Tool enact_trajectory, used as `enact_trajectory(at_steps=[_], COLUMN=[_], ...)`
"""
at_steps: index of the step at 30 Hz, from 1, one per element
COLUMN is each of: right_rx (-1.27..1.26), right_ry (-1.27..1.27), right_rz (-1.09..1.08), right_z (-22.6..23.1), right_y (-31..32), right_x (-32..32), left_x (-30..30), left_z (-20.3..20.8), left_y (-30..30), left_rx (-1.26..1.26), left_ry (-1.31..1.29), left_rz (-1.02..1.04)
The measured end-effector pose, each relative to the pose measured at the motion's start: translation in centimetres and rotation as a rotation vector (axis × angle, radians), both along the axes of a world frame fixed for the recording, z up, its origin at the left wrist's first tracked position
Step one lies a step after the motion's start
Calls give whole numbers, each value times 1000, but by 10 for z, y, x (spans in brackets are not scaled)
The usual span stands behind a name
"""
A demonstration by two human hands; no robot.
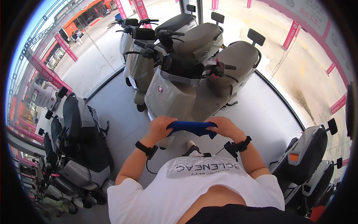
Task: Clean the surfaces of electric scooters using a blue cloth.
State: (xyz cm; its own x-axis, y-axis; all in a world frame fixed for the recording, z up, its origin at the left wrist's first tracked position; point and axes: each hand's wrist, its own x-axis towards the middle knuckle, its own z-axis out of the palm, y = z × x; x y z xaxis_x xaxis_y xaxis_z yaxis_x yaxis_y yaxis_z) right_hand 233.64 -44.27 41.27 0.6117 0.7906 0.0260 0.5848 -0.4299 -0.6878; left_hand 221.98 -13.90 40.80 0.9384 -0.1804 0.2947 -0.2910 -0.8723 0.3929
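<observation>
A blue cloth (192,127) is stretched between my two hands in front of my chest, folded or rolled into a band with a loose corner hanging on the right. My left hand (161,127) grips its left end, and my right hand (223,127) grips its right end. Just beyond the cloth stands a beige electric scooter (171,97) with a dark display, handlebars and a brown seat. I cannot tell whether the cloth touches its front. Both wrists wear black straps with small devices and cables.
More light scooters (140,71) stand close behind the nearest one. Rows of parked scooters line the left (80,149) and right (305,156) sides. Glass walls with pink-and-white strips surround a pale tiled floor (119,123). Outside, a straw broom (300,95) is visible through the glass.
</observation>
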Motion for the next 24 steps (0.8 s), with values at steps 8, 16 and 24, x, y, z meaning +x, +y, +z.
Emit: enact_trajectory(at_steps=[8,16,24], right_rx=[284,311,322], right_ry=[-543,-575,-670], right_rz=[-256,11,169], right_z=[77,-20,12], right_y=[66,121,149], right_x=[135,204,237], left_x=[182,225,260], left_z=[103,29,34], left_y=[57,68,62], left_rx=[262,243,-114], left_ry=[-633,-268,-310], left_rz=[26,90,262])
